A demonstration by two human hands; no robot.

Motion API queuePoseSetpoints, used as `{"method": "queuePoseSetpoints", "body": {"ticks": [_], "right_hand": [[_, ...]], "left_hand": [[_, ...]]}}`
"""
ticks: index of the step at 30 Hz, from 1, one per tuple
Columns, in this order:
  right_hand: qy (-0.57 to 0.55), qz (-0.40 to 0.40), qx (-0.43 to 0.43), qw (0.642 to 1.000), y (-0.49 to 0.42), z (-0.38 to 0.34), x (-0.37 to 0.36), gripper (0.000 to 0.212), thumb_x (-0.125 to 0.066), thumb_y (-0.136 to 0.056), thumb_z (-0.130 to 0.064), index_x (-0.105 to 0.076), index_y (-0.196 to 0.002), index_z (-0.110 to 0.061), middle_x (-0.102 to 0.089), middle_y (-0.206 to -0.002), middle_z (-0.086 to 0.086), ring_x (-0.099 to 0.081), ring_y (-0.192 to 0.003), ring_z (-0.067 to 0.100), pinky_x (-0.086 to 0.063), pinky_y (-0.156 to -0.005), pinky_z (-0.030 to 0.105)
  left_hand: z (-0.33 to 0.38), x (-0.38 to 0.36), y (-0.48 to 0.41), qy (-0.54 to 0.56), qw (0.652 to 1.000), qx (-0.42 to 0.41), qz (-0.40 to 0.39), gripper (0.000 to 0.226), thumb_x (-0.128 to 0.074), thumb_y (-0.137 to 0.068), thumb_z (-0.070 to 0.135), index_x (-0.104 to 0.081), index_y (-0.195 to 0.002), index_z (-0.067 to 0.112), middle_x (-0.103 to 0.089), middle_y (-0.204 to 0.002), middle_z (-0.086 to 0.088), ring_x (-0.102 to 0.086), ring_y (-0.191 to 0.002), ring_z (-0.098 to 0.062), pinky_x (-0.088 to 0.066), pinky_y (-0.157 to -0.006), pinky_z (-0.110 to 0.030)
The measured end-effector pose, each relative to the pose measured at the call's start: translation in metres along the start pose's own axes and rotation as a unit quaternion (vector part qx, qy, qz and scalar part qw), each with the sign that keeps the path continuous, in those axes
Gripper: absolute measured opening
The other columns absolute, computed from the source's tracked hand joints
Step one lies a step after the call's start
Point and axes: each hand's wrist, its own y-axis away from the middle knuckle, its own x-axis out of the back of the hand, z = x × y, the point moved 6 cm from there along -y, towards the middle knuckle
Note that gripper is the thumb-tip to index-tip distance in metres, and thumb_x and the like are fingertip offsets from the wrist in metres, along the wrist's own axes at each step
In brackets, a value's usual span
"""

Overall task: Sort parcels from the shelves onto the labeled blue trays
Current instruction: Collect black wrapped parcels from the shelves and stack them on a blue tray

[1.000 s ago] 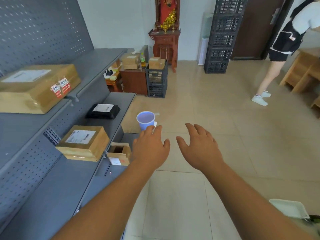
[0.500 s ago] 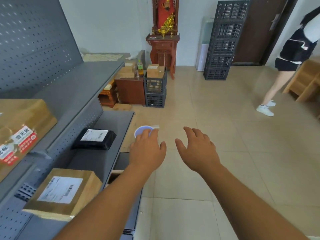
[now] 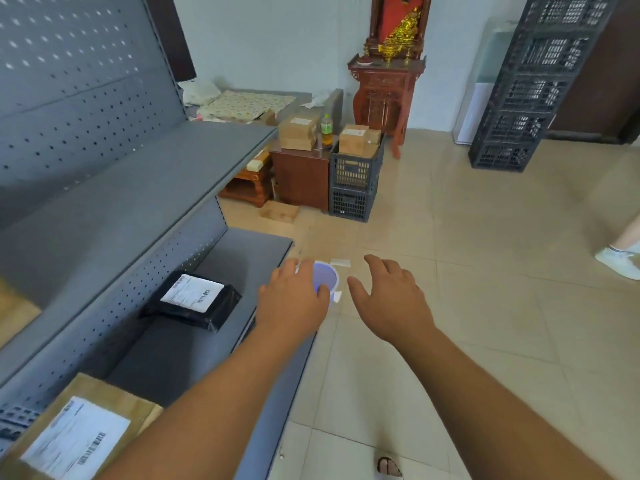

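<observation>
A black parcel (image 3: 194,299) with a white label lies on the lower grey shelf (image 3: 242,258), left of my hands. A brown cardboard parcel (image 3: 83,431) with a white label sits at the bottom left on the same shelf. My left hand (image 3: 294,299) hovers open above the shelf's front edge, holding nothing, partly covering a blue round tub (image 3: 325,277) on the floor. My right hand (image 3: 391,299) is stretched out open over the floor beside it, empty. No blue tray is in view.
The upper grey shelf (image 3: 138,188) runs along the left under a pegboard wall. Ahead stand a wooden cabinet with cardboard boxes (image 3: 299,133), stacked black crates (image 3: 356,181), a tall crate stack (image 3: 533,81) and a red shrine. Another person's shoe (image 3: 618,261) shows at the right.
The view has moved forward along the shelves; the big upper-shelf box has slipped out of sight at the left. Both hands stay open and empty, close together over the blue tub.
</observation>
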Motion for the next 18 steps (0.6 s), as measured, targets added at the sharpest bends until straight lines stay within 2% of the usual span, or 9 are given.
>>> {"method": "queuePoseSetpoints", "body": {"ticks": [8,14,18], "right_hand": [[-0.029,-0.070,0.100,0.992,-0.124,-0.003,-0.012,0.056,-0.043,-0.101,-0.049,-0.039,-0.151,-0.024,-0.046,-0.149,0.004,-0.043,-0.130,0.030,-0.042,-0.101,0.042],[-0.031,-0.148,0.188,0.970,-0.166,-0.058,-0.064,0.056,-0.047,-0.102,-0.044,-0.039,-0.150,-0.017,-0.051,-0.142,0.012,-0.046,-0.126,0.034,-0.039,-0.100,0.041],[-0.015,-0.169,0.231,0.958,-0.181,-0.101,-0.099,0.058,-0.044,-0.101,-0.048,-0.041,-0.150,-0.017,-0.049,-0.146,0.014,-0.045,-0.130,0.037,-0.039,-0.104,0.044]], "left_hand": [[-0.001,-0.005,-0.069,-0.006,0.991,0.136,0.009,0.043,-0.045,-0.100,0.039,-0.046,-0.140,0.023,-0.048,-0.142,-0.001,-0.048,-0.127,-0.028,-0.041,-0.095,-0.040],[-0.054,-0.010,-0.075,0.007,0.968,0.250,0.001,0.051,-0.041,-0.102,0.044,-0.037,-0.148,0.024,-0.039,-0.152,-0.001,-0.044,-0.133,-0.028,-0.042,-0.101,-0.046],[-0.097,-0.009,-0.075,0.006,0.951,0.308,0.009,0.054,-0.039,-0.102,0.044,-0.033,-0.153,0.025,-0.036,-0.155,-0.001,-0.041,-0.136,-0.028,-0.039,-0.104,-0.047]]}}
